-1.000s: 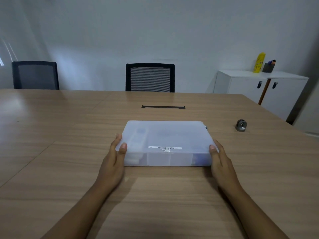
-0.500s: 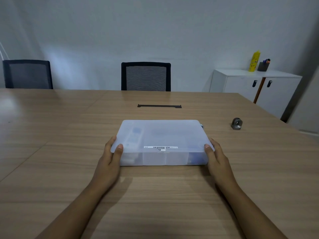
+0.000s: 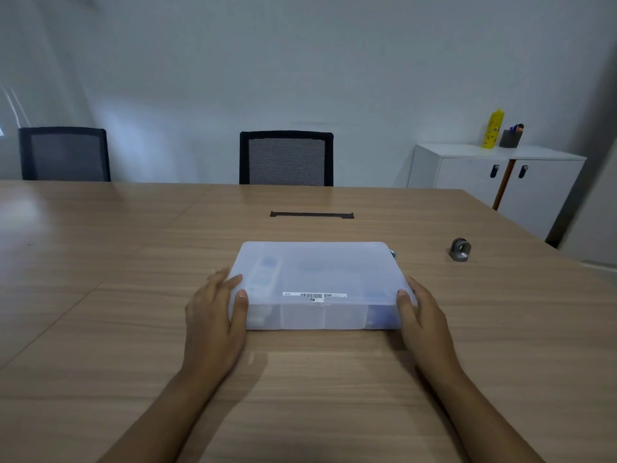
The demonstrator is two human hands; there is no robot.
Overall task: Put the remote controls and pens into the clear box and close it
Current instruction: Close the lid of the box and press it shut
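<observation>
The clear box (image 3: 317,282), lid down, lies flat on the table (image 3: 100,329) between the left hand (image 3: 213,324) and right hand (image 3: 422,320), whose loosely extended fingers flank its near corners, thumbs on the lid.

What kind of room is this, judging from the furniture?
Probably an office meeting room: a long wooden table with a cable slot, mesh office chairs and a white cabinet.
</observation>
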